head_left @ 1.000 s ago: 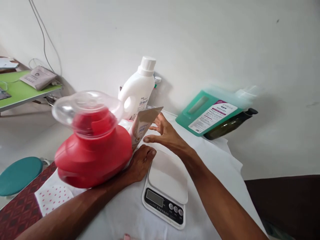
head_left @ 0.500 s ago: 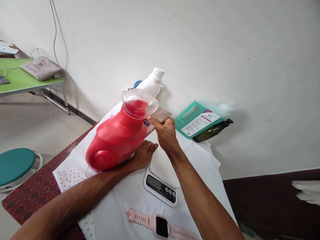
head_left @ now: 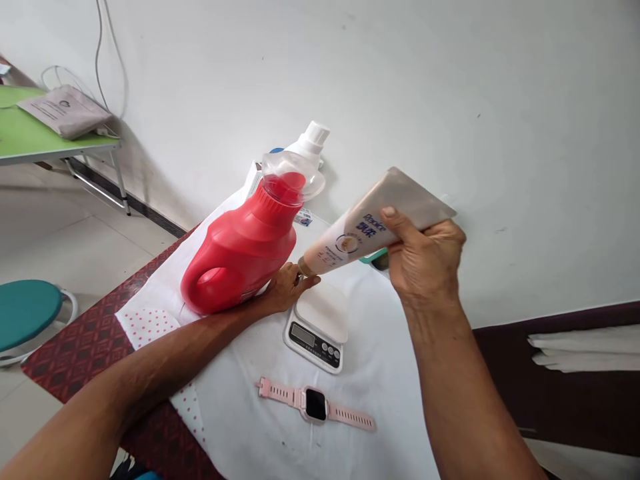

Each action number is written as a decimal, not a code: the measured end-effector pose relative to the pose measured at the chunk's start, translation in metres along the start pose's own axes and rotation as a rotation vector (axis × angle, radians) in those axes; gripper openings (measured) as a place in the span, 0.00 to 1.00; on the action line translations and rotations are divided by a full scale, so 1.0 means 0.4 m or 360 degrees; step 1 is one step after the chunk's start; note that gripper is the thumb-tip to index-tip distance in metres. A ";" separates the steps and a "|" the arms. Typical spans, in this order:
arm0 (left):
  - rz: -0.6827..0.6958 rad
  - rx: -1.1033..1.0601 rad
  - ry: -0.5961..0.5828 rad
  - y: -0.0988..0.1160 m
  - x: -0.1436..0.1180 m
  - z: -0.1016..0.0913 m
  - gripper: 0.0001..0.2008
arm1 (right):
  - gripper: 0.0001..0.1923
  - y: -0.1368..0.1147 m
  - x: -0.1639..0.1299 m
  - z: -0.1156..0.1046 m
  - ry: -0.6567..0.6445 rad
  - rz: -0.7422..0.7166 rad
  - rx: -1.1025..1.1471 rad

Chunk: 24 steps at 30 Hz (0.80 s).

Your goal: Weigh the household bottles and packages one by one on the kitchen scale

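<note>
- Gripping a beige squeeze tube (head_left: 367, 227), the right hand (head_left: 425, 263) has its fingers curled tight round the wide, flat crimped end, the thumb pressed along the printed face.
- Blue lettering on the tube reads "Rejoice", with further characters beside it and a small round emblem below; the finer print is too small to read.
- Its surface looks smooth, soft plastic, tapering from the flat seam down to a narrow cap end, which points down-left and hangs above the scale (head_left: 317, 323).
- Lying against the lower side of a red jug (head_left: 240, 250), the left hand (head_left: 283, 290) has its fingers close together and stretched towards the tube's cap end; whether they touch it I cannot tell.
- The jug is glossy moulded plastic with a loop handle and a clear domed cap, tilted on a white cloth (head_left: 250, 413).
- The scale is white plastic, with a rounded square platform, a dark display and three round buttons; its markings are unreadable.
- A pink watch (head_left: 315, 405) with a ridged strap and dark square face lies flat on the cloth, near the scale.
- A white bottle (head_left: 311, 139) with a ribbed screw cap stands behind the jug.
</note>
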<state>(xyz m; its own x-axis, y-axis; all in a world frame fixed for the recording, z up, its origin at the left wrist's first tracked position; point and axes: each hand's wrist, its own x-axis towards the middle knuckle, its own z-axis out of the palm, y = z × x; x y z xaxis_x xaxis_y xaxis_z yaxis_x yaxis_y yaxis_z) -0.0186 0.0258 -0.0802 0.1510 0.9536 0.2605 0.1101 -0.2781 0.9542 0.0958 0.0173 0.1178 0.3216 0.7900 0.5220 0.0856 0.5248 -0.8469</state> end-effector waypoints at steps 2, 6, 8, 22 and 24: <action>-0.0034 0.0063 -0.0077 -0.003 -0.003 0.000 0.22 | 0.22 -0.018 -0.013 -0.031 0.0103 0.0024 -0.0029; -0.0049 0.0153 -0.0161 -0.015 -0.004 0.000 0.21 | 0.23 -0.016 -0.036 -0.082 0.0236 0.0000 -0.0056; -0.0030 0.0170 -0.0188 -0.017 -0.001 0.000 0.18 | 0.23 -0.011 -0.041 -0.107 0.0262 -0.0072 -0.0072; 0.0048 0.0312 -0.0195 0.010 0.012 -0.007 0.14 | 0.20 0.040 -0.113 -0.194 0.0263 0.0102 -0.0160; 0.0039 0.0328 -0.0198 0.017 0.012 -0.008 0.14 | 0.19 0.040 -0.121 -0.207 0.0207 0.0138 -0.0158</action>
<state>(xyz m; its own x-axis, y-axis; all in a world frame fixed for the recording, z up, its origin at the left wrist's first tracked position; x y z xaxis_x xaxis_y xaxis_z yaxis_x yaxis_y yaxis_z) -0.0201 0.0289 -0.0722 0.2748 0.9281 0.2511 0.3009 -0.3311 0.8944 0.1596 -0.0385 0.0706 0.4506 0.7798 0.4345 0.1431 0.4174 -0.8974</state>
